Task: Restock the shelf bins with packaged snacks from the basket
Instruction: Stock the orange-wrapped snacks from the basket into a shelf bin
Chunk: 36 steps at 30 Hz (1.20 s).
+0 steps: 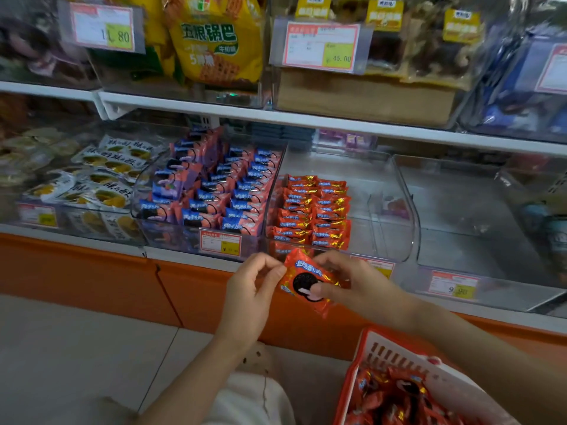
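Left hand (254, 286), right hand (349, 280) both pinch an orange foil cookie packet (302, 279), squaring it. Probably for the clear plastic bin (386, 191) beyond.

Orange cookie packet (306, 280) tilted before the half-filled clear bin (377, 185), red basket (380, 352) of matching packets (395, 394) at lower right.

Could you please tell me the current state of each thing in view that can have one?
orange snack packet: sealed, held in the air, not yet in a bin.
left hand: pinches the packet's left edge.
right hand: grips the packet's right side, thumb across its front.
orange-packet bin: two rows filled at its left, right part bare.
blue-packet bin: nearly full.
basket: holds more orange packets.
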Motion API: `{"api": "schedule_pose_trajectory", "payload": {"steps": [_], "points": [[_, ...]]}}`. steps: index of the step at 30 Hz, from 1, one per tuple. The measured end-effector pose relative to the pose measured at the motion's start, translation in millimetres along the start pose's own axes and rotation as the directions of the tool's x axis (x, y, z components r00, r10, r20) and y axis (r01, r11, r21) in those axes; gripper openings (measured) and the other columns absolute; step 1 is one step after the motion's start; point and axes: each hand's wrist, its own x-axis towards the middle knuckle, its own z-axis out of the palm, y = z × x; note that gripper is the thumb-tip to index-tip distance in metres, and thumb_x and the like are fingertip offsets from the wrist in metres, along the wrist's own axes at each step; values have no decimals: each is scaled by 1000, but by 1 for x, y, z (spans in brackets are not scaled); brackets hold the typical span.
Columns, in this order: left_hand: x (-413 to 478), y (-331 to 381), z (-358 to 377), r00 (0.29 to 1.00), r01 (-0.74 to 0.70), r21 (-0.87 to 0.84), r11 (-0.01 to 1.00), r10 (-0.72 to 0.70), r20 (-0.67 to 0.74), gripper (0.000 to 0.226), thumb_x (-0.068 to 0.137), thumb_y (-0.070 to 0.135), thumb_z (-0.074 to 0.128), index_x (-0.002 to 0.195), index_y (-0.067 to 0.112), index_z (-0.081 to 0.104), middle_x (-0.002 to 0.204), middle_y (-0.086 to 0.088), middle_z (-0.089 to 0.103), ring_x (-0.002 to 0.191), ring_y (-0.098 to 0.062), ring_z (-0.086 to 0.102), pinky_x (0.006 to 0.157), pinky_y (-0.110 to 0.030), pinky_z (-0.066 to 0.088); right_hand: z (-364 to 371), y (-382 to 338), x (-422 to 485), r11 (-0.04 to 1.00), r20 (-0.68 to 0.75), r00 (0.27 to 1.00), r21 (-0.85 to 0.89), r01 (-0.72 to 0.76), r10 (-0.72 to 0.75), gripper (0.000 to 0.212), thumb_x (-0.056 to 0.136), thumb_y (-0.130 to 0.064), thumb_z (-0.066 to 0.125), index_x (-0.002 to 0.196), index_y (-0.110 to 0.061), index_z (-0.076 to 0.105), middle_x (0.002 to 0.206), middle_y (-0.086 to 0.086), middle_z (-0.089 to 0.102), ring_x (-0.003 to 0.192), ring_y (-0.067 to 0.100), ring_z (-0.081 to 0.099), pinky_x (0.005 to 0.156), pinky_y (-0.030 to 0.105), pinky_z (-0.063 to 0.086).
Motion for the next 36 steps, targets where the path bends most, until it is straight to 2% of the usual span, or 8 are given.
{"api": "schedule_pose_trajectory", "payload": {"steps": [5, 9, 12, 17, 23, 28, 32, 36], "points": [[10, 2, 10, 988, -151, 131, 980, 155, -19, 10, 93, 25, 53, 84, 30, 53, 84, 14, 58, 84, -1, 55, 73, -10, 40, -14, -4, -7, 993, -55, 998, -120, -18, 12, 31, 90, -36, 59, 118, -34, 47, 105, -16, 61, 81, -2, 64, 67, 19, 54], [23, -8, 17, 990, -139, 326, 935, 130, 49, 26, 96, 15, 51, 121, 23, 54, 117, 9, 55, 113, -6, 49, 98, -23, 42, -33, 8, -1, 996, -364, 930, -45, -83, 61, 33, 88, -34, 61, 112, -30, 39, 110, -8, 56, 83, -5, 59, 59, 12, 51], [29, -14, 23, 979, -186, 537, 823, 109, 173, 40, 98, 20, 47, 138, 22, 43, 135, 7, 43, 129, -9, 34, 112, -29, 26, -53, 18, 14, 991, -511, 858, -69, -114, 62, 30, 89, -27, 61, 111, -23, 41, 111, -5, 55, 84, 1, 59, 57, 10, 48], [31, -27, 24, 959, -264, 650, 712, 122, 255, 52, 98, 21, 46, 147, 19, 30, 145, 2, 34, 139, -13, 23, 115, -27, 0, -63, 43, 51, 905, -264, 945, -323, -277, 195, 39, 89, -20, 65, 124, -14, 50, 116, -1, 55, 99, 10, 54, 78, 18, 45], [29, -34, 28, 959, -270, 648, 713, 142, 245, 57, 96, 18, 50, 149, 17, 29, 149, -3, 33, 142, -19, 23, 115, -32, 2, -61, 51, 86, 838, 128, 960, -525, -147, 249, 17, 85, -13, 68, 100, -19, 64, 106, -9, 56, 101, 6, 53, 88, 18, 40], [30, -42, 28, 954, -292, 648, 704, 167, 249, 60, 88, 14, 62, 143, 13, 40, 141, -7, 45, 136, -24, 36, 115, -42, 21, -56, 58, 100, 720, 151, 943, -684, -116, 296, 14, 88, -12, 61, 92, -24, 68, 101, -3, 65, 97, 14, 61, 90, 26, 46], [30, -44, 28, 956, -290, 638, 713, 183, 229, 60, 87, 13, 65, 142, 13, 42, 139, -7, 47, 135, -24, 38, 113, -40, 21, -53, 57, 104, 798, 215, 931, -592, -116, 295, 34, 86, 2, 59, 70, -28, 59, 88, -4, 63, 90, 15, 62, 92, 32, 49], [30, -43, 28, 956, -286, 629, 723, 172, 237, 60, 90, 15, 60, 145, 15, 37, 143, -5, 42, 138, -22, 31, 115, -40, 18, -53, 61, 109, 688, 193, 921, -718, -102, 337, 17, 90, -11, 57, 99, -16, 70, 76, -15, 54, 84, 7, 55, 83, 21, 45]]}}
